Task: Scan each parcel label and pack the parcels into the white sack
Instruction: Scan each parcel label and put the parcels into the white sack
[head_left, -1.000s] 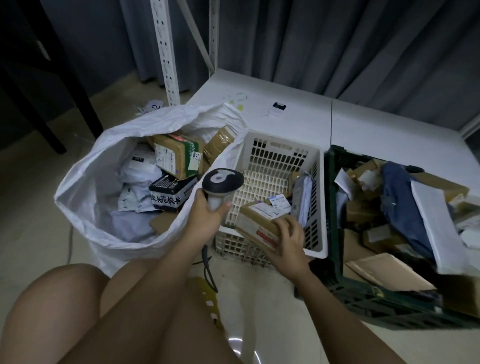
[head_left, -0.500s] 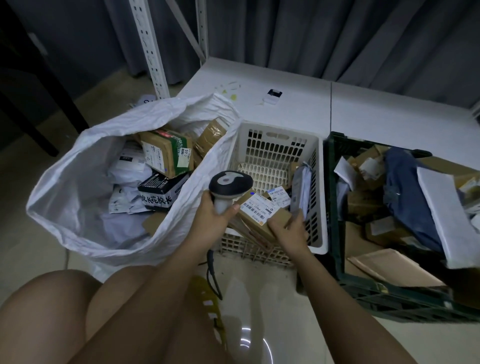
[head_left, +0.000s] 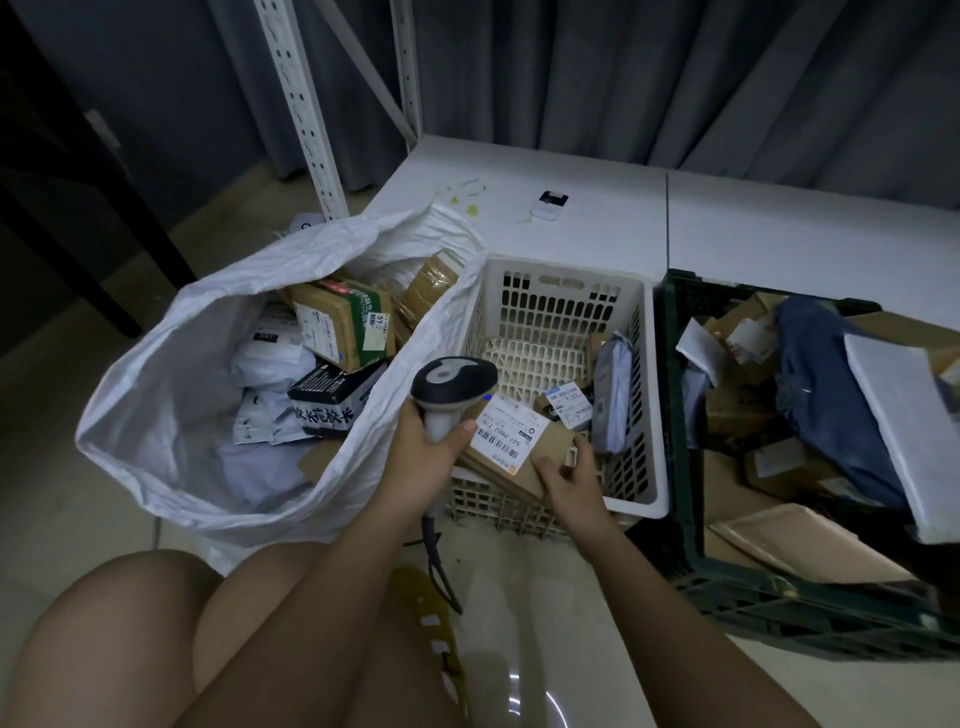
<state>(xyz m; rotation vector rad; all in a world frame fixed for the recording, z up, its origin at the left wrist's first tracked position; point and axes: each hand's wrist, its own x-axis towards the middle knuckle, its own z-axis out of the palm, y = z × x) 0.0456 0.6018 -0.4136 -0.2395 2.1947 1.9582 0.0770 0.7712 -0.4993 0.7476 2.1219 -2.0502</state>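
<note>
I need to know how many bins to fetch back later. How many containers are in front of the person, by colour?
White sack: 1
White basket: 1
Dark green crate: 1
Total: 3

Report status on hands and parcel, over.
Left hand grips barcode scanner. Right hand holds cardboard parcel, label up, over white basket. White sack open, nothing blocking.

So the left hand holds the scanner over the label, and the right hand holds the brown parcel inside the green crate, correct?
Not quite: in the head view the right hand holds the brown parcel at the white basket, not the green crate. The left hand does hold the scanner.
</note>
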